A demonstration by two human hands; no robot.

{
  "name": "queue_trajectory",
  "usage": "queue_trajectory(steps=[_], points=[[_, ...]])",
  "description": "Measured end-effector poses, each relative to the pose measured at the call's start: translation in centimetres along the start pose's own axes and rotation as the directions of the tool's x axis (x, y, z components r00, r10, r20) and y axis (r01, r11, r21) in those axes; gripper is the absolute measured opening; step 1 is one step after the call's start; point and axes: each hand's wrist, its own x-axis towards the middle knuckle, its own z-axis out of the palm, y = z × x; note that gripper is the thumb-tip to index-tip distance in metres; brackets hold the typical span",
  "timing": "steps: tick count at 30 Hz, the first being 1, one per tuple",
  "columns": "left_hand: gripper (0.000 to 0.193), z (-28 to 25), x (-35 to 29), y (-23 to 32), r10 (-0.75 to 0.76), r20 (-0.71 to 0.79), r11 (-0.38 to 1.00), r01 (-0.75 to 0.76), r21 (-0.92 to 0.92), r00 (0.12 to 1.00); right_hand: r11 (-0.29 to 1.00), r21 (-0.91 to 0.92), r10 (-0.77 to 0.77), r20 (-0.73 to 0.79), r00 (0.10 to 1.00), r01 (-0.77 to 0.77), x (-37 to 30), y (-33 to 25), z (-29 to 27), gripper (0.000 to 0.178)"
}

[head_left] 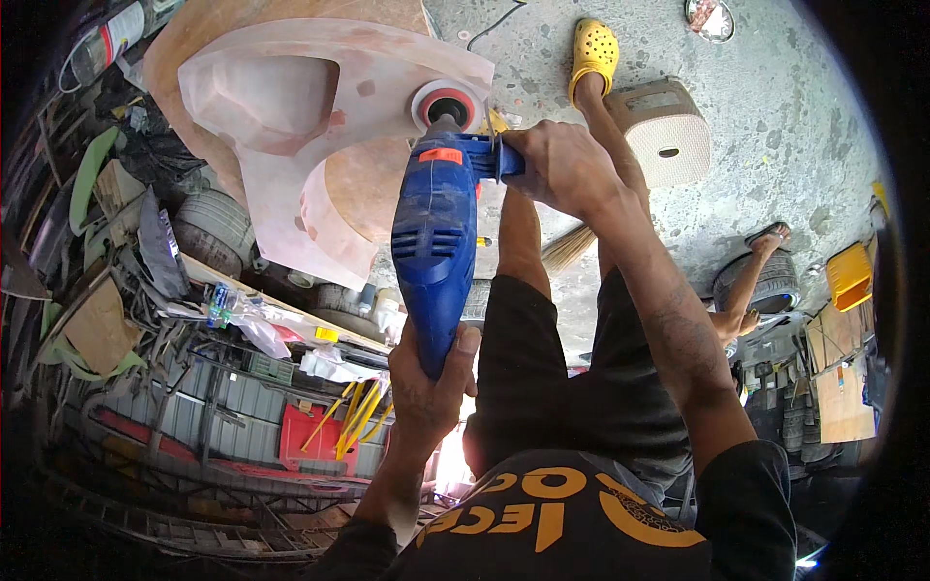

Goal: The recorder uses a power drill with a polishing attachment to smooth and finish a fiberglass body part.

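My left hand (pixel 431 387) wraps round the rear grip of a blue power drill (pixel 433 232). Its side handle is gripped by my right hand (pixel 567 169), held out in front. At the drill's front end, a round disc (pixel 449 105) with a white rim and red middle lies over the edge of a pale, pinkish-white moulded panel (pixel 387 58). I cannot tell whether the disc touches it. Hollows and a large curved cutout shape the panel, with darker patches on its surface. Beneath it lies a brown board (pixel 208 44).
A beige plastic stool (pixel 668 145), a broom head (pixel 570 249) and a metal bowl (pixel 710 17) are on the grey floor. Old tyres (pixel 213 228) and scrap crowd the left. Another person's bare foot (pixel 770 235) is by a tyre at right, near a yellow bin (pixel 851 276).
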Motion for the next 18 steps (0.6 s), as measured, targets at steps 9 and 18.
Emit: queue_trajectory(steps=[9,18], points=[[0.038,-0.2,-0.2,-0.8,0.004,0.026,0.997,-0.006,0.079,1.0,1.0,0.005,-0.008,-0.032,0.999,0.008,-0.3,-0.3,0.0,0.025],[0.037,0.1,0.0,-0.4,0.006,0.074,0.998,-0.01,0.062,0.997,1.0,-0.017,-0.007,-0.064,0.998,0.006,-0.7,0.6,-0.5,0.024]])
